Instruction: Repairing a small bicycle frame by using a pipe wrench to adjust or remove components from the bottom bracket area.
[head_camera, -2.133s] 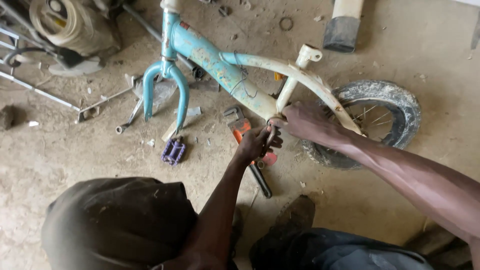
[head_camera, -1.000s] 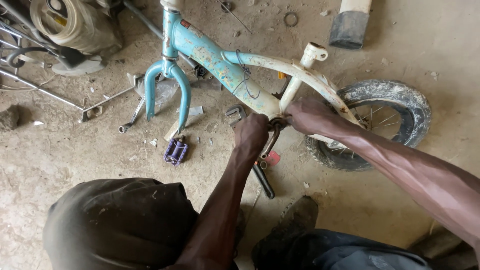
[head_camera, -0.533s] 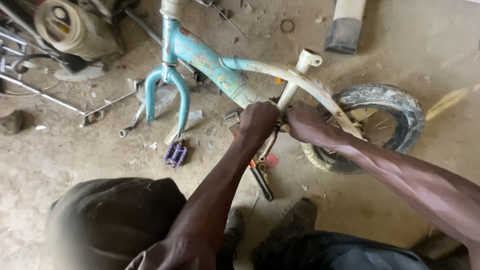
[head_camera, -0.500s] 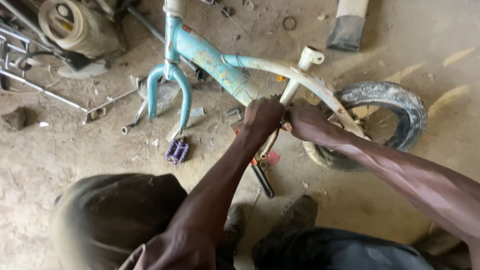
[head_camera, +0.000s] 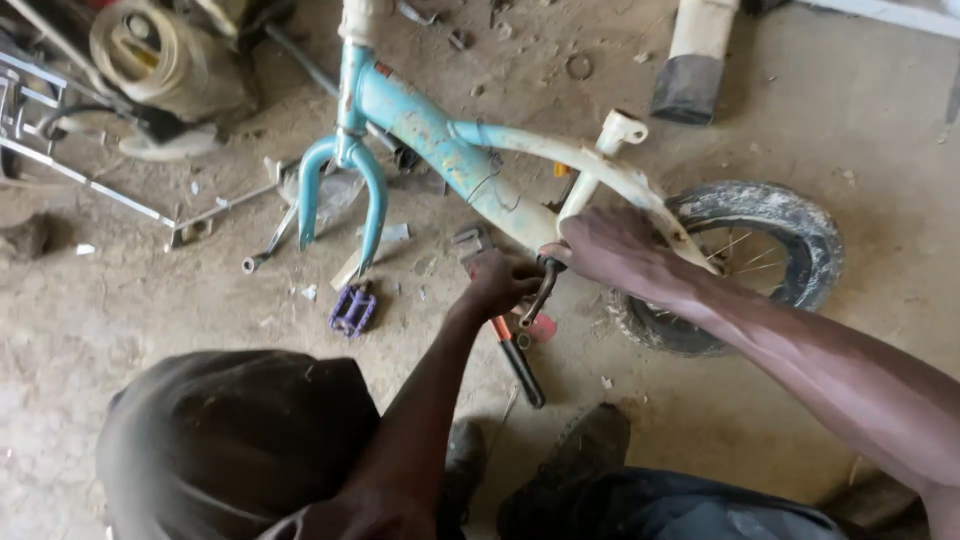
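Bare forearms, dark trousers (head_camera: 240, 440), worn dark shoes (head_camera: 590, 445)

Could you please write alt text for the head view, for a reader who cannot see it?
Two hands work at the crank of a small blue-and-cream bike frame lying on a dirt floor: the left hand grips the dark crank arm, the right hand holds the frame beside it. A rear wheel is attached; a purple pedal lies nearby.

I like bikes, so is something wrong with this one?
Yes. The small bicycle frame lies on the dirt floor with its blue fork holding no front wheel, and a purple pedal lies loose beside it.
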